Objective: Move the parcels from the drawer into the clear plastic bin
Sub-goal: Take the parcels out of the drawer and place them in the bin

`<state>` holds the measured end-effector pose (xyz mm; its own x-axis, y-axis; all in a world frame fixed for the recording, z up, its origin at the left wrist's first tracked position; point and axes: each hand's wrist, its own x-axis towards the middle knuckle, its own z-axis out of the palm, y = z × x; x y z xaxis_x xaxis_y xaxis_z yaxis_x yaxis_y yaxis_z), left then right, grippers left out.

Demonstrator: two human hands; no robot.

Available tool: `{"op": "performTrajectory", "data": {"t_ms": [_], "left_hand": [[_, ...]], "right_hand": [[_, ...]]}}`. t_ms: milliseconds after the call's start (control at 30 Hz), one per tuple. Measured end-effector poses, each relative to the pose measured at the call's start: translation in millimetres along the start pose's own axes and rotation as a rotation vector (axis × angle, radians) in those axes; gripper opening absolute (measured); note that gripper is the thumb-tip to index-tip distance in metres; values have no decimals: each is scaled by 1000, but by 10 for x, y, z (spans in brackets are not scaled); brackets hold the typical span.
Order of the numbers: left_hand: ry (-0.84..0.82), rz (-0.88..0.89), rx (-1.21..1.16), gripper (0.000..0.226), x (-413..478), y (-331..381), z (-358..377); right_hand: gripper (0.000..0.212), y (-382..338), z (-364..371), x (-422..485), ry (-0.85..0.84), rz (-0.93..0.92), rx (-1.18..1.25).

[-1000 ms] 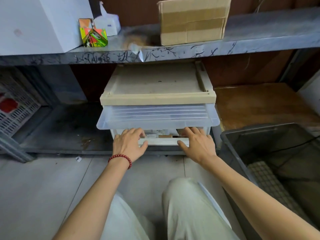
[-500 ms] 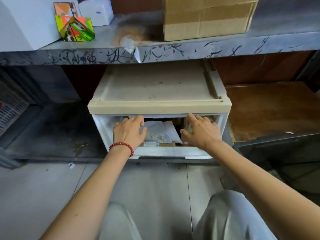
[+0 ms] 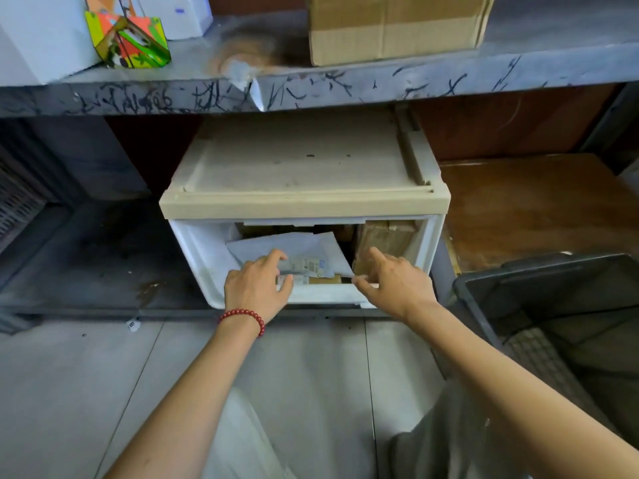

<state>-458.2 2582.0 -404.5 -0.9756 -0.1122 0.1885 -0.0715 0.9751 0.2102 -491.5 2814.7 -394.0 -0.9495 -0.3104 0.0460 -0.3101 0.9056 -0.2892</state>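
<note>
A white drawer unit [image 3: 304, 205] with a beige top stands under the shelf, its front open. Inside lies a white mailer parcel [image 3: 294, 245] with a printed label. A brown taped parcel [image 3: 383, 236] stands to its right and a smaller brown one [image 3: 325, 280] lies underneath. My left hand [image 3: 256, 288], with a red bead bracelet, rests spread fingers on the white mailer's front edge. My right hand [image 3: 394, 281] is spread at the mailer's right corner, index finger touching the brown parcel. The dark see-through plastic bin [image 3: 553, 266] stands on the floor at right.
The grey shelf above carries a cardboard box [image 3: 394, 25], a colourful carton [image 3: 128, 43] and white boxes. A wooden board [image 3: 536, 209] lies right of the drawer unit. Grey floor tiles and my knees fill the foreground.
The clear front flap I was lifting has swung up out of sight, opening the drawer. Both hands moved from the lower lip into the opening, onto the parcels.
</note>
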Motion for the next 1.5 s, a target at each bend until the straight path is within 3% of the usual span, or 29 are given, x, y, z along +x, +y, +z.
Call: {"op": "performTrajectory", "data": {"t_ms": [167, 267, 367, 533, 700, 833, 933, 1067, 1200, 1367, 1500], "left_hand": [[-155, -60, 21, 41, -388, -108, 277], [-50, -57, -6, 38, -302, -182, 234], [-63, -77, 12, 39, -198, -285, 228], [-132, -98, 72, 49, -69, -346, 405], [-122, -108, 92, 64, 243, -490, 534], [-52, -124, 51, 70, 481, -708, 577], [20, -98, -2, 74, 538, -883, 625], [8, -51, 6, 78, 635, -904, 648], [-14, -36, 70, 62, 660, -892, 681], [-5, -8, 121, 9, 567, -909, 653], [-81, 16, 50, 7, 474, -866, 622]], "right_hand": [[41, 32, 142, -107, -79, 17, 114], [36, -82, 147, -24, -23, 1, 255], [38, -214, 245, 94, -15, -8, 250], [50, -461, 501, 420, -2, -40, 108], [71, -563, 780, 639, -35, -15, 263], [75, -513, 913, 838, -21, 29, 309], [68, -469, 975, 964, 17, 42, 340], [42, -457, 955, 1040, 75, 13, 307], [26, -471, 973, 993, 40, -80, 259], [14, -372, 976, 927, -104, -56, 159], [10, -349, 938, 843, -197, -39, 74]]}}
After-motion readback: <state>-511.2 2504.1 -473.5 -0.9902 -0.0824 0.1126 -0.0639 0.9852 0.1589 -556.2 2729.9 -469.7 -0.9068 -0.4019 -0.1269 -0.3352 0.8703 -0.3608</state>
